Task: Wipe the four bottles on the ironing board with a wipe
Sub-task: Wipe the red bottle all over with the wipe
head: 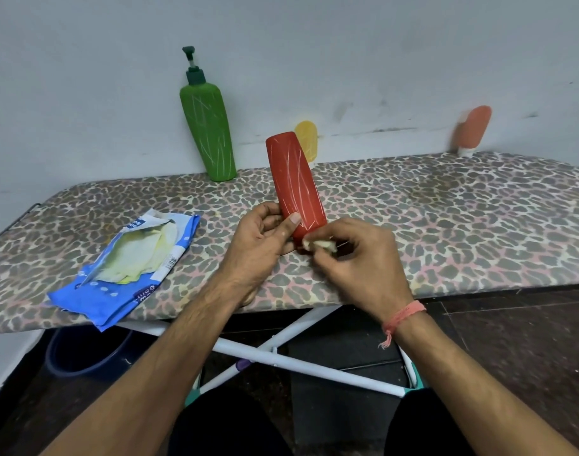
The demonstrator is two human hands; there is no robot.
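While my left hand (pixel 261 235) grips 1 red bottle (pixel 294 184), my right hand's (pixel 357 258) fingers (pixel 324 255) pinch 1 wipe (pixel 319 244) against its base.

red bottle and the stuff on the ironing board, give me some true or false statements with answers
1. The left hand holds the red bottle. True.
2. The right hand is empty. False: its fingers pinch a crumpled wipe at the bottle's lower end.
3. The green pump bottle lies flat. False: it stands, leaning against the wall.
4. The blue wipe packet lies open on the ironing board. True.
5. The yellow bottle is partly hidden behind the red one. True.
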